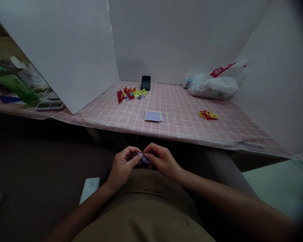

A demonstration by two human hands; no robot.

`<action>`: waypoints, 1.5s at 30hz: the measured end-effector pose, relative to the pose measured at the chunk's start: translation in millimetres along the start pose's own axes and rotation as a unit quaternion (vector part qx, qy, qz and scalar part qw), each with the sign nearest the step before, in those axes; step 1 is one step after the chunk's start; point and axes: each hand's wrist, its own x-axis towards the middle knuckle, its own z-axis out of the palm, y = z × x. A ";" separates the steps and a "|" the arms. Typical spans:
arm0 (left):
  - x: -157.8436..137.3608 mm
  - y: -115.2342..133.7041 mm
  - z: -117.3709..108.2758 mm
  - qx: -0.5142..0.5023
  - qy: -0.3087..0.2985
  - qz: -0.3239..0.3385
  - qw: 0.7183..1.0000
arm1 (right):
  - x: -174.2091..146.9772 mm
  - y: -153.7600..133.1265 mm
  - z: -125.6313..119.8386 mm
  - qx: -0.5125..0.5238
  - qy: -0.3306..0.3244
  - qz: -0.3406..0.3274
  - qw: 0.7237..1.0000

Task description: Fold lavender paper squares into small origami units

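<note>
A small folded piece of purple paper point(145, 160) is pinched between my two hands, just above my lap and below the table's front edge. My left hand point(125, 165) grips its left end with thumb and fingertips. On the other side, my right hand point(163, 160) has thumb and forefinger closed on it; the fingers hide part of its shape. Beyond them on the table lies a stack of square paper sheets point(153, 116), purple on top with yellow showing at the edge. Further back sits a cluster of folded paper figures point(128, 93) in red, orange, yellow and purple.
A pink checked cloth point(176, 104) covers the table, with white panels around it. A dark phone point(145, 83) leans at the back. Red and yellow cutouts point(208, 115) and a white plastic bag point(213, 87) lie right. Left are a green bottle point(15, 85) and a white power bank point(90, 188).
</note>
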 end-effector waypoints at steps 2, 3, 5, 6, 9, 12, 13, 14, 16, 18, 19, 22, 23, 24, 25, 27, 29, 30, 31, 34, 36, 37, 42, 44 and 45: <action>-0.2 -0.1 -0.7 0.010 -0.002 0.005 1.000 | -0.1 -0.4 -0.4 -0.001 -0.002 0.001 1.000; -0.3 -0.3 -1.1 0.014 -0.003 0.006 1.000 | -0.1 -0.4 -0.7 -0.001 -0.005 0.001 1.000; -0.3 -0.9 -1.9 0.023 0.000 0.010 1.000 | -0.1 -0.4 -1.4 0.000 -0.014 0.006 1.000; -0.3 -1.3 -2.2 0.029 0.003 0.012 1.000 | 0.0 -0.5 -1.8 0.001 -0.019 0.010 1.000; -0.3 -2.2 -3.0 0.043 0.016 0.014 0.999 | 0.2 -1.5 -2.2 0.002 -0.034 0.019 0.999; -0.1 -1.7 -3.2 0.047 0.023 0.011 0.999 | 0.4 -2.8 -0.3 0.015 -0.041 0.032 0.999; 0.0 -1.1 -3.2 0.045 0.024 0.011 0.999 | 0.5 -2.7 0.7 0.019 -0.038 0.039 0.998; 0.1 -0.4 -3.1 0.042 0.024 0.010 0.999 | 0.7 -2.3 1.6 0.021 -0.034 0.046 0.998; 0.2 0.7 -2.8 0.035 0.018 0.004 0.999 | 1.1 -0.2 2.9 0.025 -0.027 0.061 0.997; -0.2 0.6 -2.4 0.019 0.010 -0.006 1.000 | 1.7 2.2 2.8 0.034 -0.029 0.074 0.996; -0.5 -0.3 -2.1 0.004 0.007 -0.013 1.000 | 2.0 3.0 2.3 0.038 -0.032 0.078 0.996; -1.5 -5.2 0.1 -0.058 0.007 -0.043 0.997 | 3.0 2.9 0.0 0.041 -0.046 0.083 0.995; -1.6 -7.0 1.1 -0.079 0.011 -0.056 0.995 | 3.4 2.2 -0.6 0.045 -0.050 0.084 0.994; -1.6 -8.3 2.2 -0.097 0.015 -0.066 0.993 | 3.7 1.5 -1.1 0.049 -0.054 0.086 0.994; -1.4 -8.9 3.1 -0.108 0.019 -0.073 0.991 | 4.0 1.0 -1.3 0.053 -0.056 0.089 0.993; -0.5 -8.0 4.3 -0.109 0.020 -0.071 0.991 | 4.5 1.0 -1.4 0.060 -0.052 0.097 0.992; 0.5 -4.7 4.2 -0.078 0.010 -0.057 0.995 | 4.8 2.3 -1.1 0.059 -0.042 0.105 0.992; 0.9 -2.7 3.8 -0.056 0.002 -0.051 0.997 | 5.0 3.2 -1.0 0.059 -0.038 0.107 0.992; 1.0 -1.0 3.3 -0.034 -0.006 -0.045 0.998 | 5.1 4.1 -1.0 0.059 -0.036 0.108 0.992; 0.6 1.3 2.1 0.010 -0.009 -0.028 1.000 | 5.6 5.2 -1.6 0.066 -0.048 0.103 0.991; 0.2 0.0 1.8 0.014 -0.002 -0.016 1.000 | 5.7 4.4 -2.5 0.067 -0.061 0.096 0.991; 0.1 -1.2 1.8 0.008 0.000 -0.013 1.000 | 5.7 3.7 -3.1 0.067 -0.066 0.093 0.991; 1.8 -5.2 1.1 -0.017 0.006 -0.010 1.000 | 5.0 1.5 -4.3 0.107 -0.075 0.096 0.987; 2.7 -4.9 0.5 -0.009 0.017 -0.007 1.000 | 5.1 2.1 -3.8 0.119 -0.076 0.099 0.985; 2.9 -4.6 0.3 -0.003 0.021 -0.005 1.000 | 5.2 2.6 -3.4 0.120 -0.076 0.099 0.985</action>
